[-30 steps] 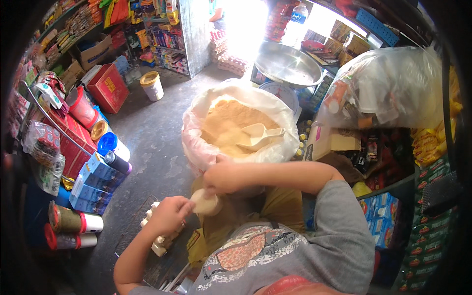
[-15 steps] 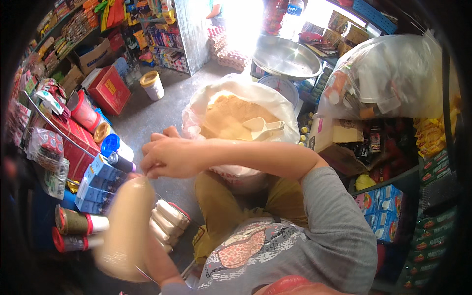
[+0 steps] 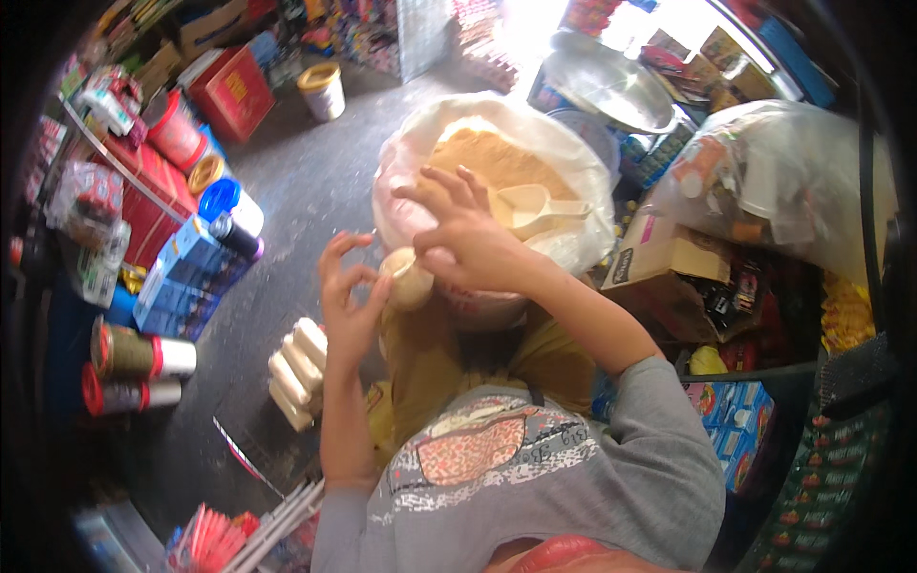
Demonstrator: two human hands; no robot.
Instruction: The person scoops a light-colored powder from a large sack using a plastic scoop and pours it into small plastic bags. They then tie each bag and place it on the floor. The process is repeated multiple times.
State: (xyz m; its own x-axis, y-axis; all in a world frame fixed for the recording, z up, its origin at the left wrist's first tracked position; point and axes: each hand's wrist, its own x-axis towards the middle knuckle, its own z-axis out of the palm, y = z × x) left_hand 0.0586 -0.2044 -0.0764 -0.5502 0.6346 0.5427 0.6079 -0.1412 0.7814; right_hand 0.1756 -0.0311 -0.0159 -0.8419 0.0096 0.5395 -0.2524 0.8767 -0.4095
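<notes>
Between my two hands hangs a small clear plastic bag of light brown granules, its rounded top toward me. My left hand pinches the bag's left side with thumb and forefinger, the other fingers lifted. At its right side, my right hand has thumb and forefinger closed on the plastic, the remaining fingers spread over the sack. Just beyond is a large white sack, rolled open and holding brown granules. A white scoop rests on the granules.
Several filled bags lie stacked on the floor to my left. Tubs and a blue-lidded container stand further left. A white bucket is ahead. Right of the sack are a metal scale pan and an open carton.
The filled bag, blurred and hanging low at my left before, is now upright in front of me. Both hands have moved right, and my right forearm no longer crosses the sack.
</notes>
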